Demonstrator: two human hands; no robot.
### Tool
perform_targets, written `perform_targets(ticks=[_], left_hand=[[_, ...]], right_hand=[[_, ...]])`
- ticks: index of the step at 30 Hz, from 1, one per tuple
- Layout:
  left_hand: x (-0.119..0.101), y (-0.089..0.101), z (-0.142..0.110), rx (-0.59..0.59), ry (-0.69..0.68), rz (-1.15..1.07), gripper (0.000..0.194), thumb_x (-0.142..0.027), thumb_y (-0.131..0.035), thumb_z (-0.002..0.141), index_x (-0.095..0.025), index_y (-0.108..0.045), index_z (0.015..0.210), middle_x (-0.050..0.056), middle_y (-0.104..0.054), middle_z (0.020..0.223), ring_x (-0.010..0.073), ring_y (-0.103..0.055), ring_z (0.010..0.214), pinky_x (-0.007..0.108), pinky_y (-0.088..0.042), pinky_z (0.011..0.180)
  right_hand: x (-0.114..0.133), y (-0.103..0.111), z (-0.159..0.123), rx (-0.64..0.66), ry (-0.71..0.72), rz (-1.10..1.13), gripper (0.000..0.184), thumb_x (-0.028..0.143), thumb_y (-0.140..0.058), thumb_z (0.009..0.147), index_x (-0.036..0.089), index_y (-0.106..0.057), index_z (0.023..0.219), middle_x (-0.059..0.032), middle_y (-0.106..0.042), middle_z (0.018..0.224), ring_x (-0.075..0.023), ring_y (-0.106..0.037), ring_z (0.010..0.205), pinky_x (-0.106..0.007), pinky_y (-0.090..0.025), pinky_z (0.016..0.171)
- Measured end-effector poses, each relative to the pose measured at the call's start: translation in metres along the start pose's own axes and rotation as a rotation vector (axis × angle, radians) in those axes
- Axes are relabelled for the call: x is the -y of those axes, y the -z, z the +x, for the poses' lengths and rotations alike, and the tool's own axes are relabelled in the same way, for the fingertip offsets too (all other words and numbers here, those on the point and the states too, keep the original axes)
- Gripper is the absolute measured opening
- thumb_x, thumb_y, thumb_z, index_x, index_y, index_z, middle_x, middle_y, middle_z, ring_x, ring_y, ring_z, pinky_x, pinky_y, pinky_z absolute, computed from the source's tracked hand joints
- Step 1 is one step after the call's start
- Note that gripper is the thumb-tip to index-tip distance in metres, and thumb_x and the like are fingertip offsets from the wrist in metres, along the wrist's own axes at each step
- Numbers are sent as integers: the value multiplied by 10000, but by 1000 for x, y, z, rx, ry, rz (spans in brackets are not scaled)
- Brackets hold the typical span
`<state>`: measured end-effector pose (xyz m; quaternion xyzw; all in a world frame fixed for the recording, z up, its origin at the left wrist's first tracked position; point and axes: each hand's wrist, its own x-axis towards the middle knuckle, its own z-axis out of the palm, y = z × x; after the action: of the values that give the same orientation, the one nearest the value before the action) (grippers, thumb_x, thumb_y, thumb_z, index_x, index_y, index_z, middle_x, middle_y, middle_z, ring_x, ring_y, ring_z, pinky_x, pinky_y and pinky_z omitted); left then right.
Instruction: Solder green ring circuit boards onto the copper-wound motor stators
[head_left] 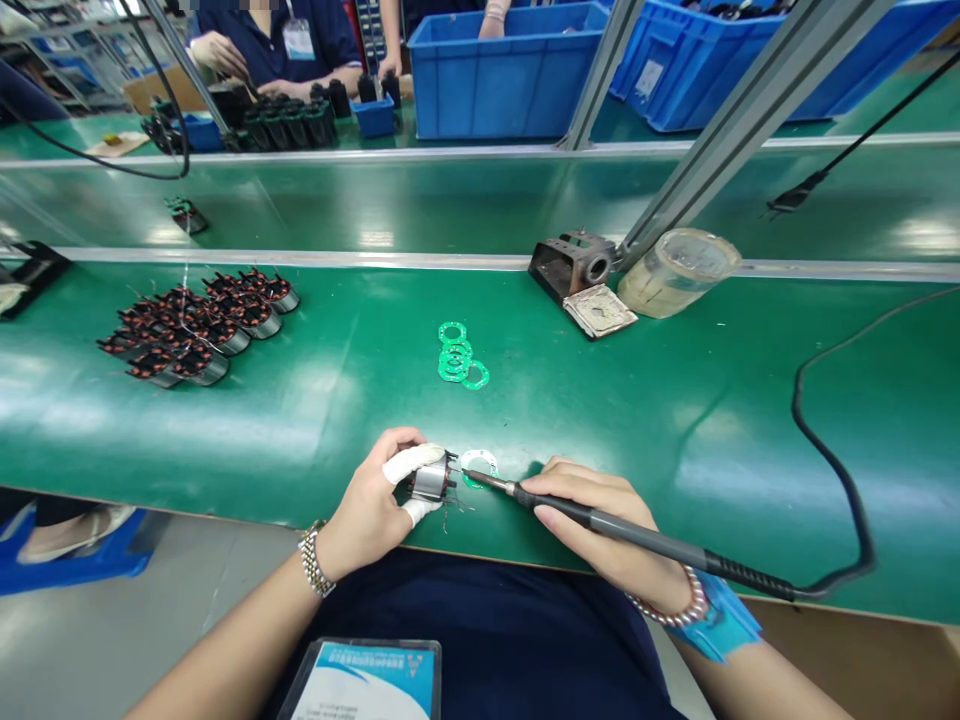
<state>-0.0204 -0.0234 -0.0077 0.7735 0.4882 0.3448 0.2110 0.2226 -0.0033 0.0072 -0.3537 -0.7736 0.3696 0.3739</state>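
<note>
My left hand (382, 500), with white covers on thumb and a finger, grips a motor stator (430, 479) lying on its side. Thin wires stick out of the stator's right end. In my right hand (600, 510) is a soldering iron (637, 538), its tip pointing left, close to the stator's wire end. A green ring-shaped circuit board (480, 465) lies on the table beneath the iron's tip. Whether the tip touches a wire or the board I cannot tell. Further back lies a small group of similar green rings (454, 358).
Several stators (195, 325) stand grouped at the left. A soldering iron stand (574, 262) with a sponge (600, 310) and a cloudy plastic tub (679, 272) sit at the back right. The iron's cord (825, 440) loops along the right. Across the bench, co-workers handle parts near blue bins (502, 85).
</note>
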Motion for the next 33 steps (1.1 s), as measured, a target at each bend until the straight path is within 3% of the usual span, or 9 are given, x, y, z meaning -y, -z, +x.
perform_targets(ticks=[7, 18, 33], left_hand=[[1, 0, 0, -4, 16, 13, 396, -107, -624, 711, -224, -505, 1070, 69, -519, 1018, 195, -561, 942, 359, -494, 795], [1, 0, 0, -2, 26, 22, 403, -98, -633, 694, -230, -519, 1057, 61, -527, 1006, 194, -570, 933, 364, -493, 799], [1, -1, -1, 13, 51, 16, 404, -98, -637, 692, -236, -523, 1054, 60, -527, 1013, 198, -562, 953, 368, -484, 815]], right_hand=[[0, 1, 1, 9, -18, -1, 136, 208, -520, 838, 181, -652, 856, -53, -645, 679, -156, -580, 617, -297, -482, 584], [-2, -2, -1, 25, 70, 16, 160, 132, -521, 815, 183, -653, 890, -42, -622, 667, -158, -563, 621, -317, -486, 588], [0, 1, -2, -91, 48, 39, 141, 165, -536, 819, 193, -650, 896, -55, -641, 684, -170, -586, 629, -325, -505, 592]])
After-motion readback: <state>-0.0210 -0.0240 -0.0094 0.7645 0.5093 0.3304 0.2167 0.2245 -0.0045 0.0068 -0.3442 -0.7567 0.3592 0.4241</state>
